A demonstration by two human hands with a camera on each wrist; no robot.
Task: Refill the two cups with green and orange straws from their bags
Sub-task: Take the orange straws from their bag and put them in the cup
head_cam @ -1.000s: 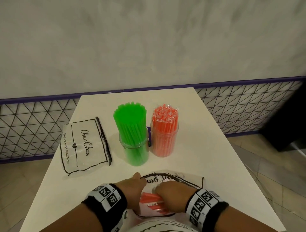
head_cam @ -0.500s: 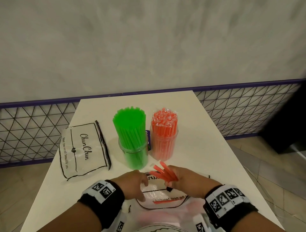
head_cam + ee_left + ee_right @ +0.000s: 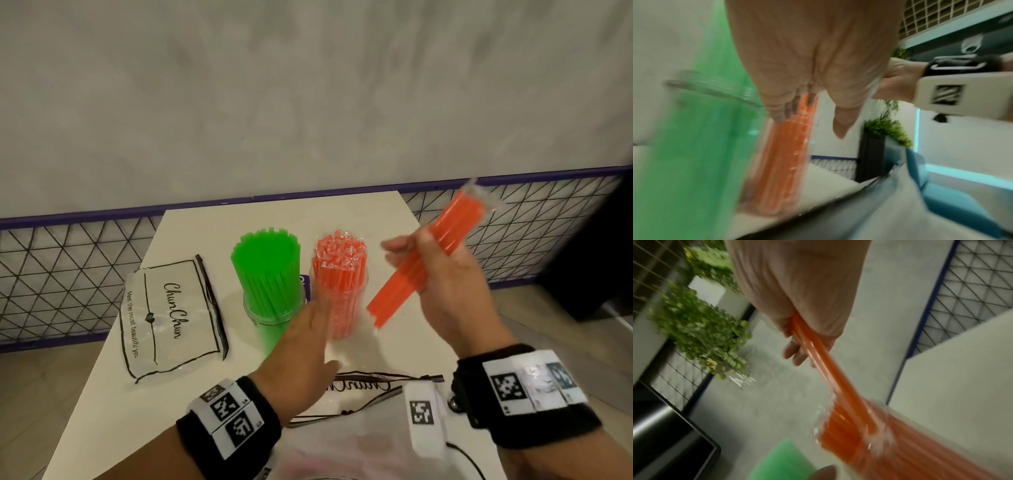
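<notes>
Since half a second ago, the left hand (image 3: 301, 353) has risen off the near-edge clear printed bag (image 3: 370, 394) toward the clear plastic cup of orange straws (image 3: 339, 294), fingers relaxed, holding nothing. The right hand (image 3: 448, 284) has lifted, gripping a slanted bundle of wrapped orange straws (image 3: 424, 260) beside that cup.

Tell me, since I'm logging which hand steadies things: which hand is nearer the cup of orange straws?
Left. The left hand reaches right beside the cup of orange straws; the right hand is raised off to its right, gripping a bundle of orange straws.
</notes>
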